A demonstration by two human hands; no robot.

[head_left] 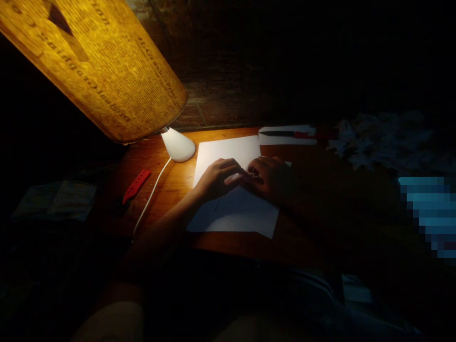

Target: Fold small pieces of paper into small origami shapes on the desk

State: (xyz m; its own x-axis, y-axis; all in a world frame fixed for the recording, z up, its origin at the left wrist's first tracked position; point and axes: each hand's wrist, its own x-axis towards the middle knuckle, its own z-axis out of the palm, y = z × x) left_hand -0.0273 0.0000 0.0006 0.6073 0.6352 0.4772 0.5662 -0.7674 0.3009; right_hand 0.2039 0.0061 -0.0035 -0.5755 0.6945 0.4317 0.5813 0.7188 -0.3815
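Note:
A white sheet of paper (233,209) lies on the wooden table (167,190) in the lamp's light. My left hand (217,178) rests on the sheet with its fingers curled and pressed down near the middle. My right hand (270,175) lies beside it, fingertips meeting the left hand's, fingers bent and pressed onto the paper. Whether a small thing sits between the fingertips is too dark to make out.
A large yellow printed lampshade (96,61) hangs over the left; a white lamp base (178,144) and its cord (149,199) stand by the sheet. A red tool (136,186) lies left. More paper and a red-tipped pen (288,135) lie at the back; crumpled scraps (384,137) at right.

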